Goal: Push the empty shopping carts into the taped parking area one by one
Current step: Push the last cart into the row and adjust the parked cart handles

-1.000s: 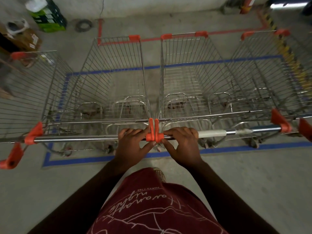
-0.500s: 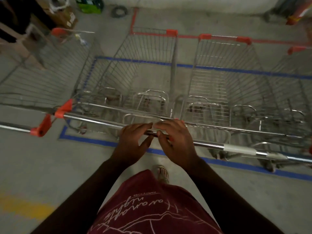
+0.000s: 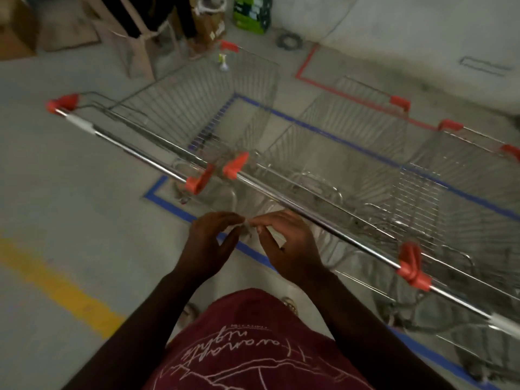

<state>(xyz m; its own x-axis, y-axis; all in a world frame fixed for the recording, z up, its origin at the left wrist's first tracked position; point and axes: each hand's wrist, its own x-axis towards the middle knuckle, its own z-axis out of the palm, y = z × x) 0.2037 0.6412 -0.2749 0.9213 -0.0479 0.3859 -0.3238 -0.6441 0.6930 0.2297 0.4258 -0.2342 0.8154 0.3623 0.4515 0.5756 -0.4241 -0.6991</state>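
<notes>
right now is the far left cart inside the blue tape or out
Partly out. The far left cart straddles the blue tape: its handle side sits outside the line; the wheels are too blurred to place.

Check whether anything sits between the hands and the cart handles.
Nothing visible does. The left hand and right hand hover just short of the handles, fingertips together, with only open floor and blue tape beneath them.

Both hands, left hand (image 3: 209, 243) and right hand (image 3: 291, 249), hover fingers curled (touching nothing) just short of the cart handle (image 3: 315, 218) inside blue tape (image 3: 168, 205).
</notes>
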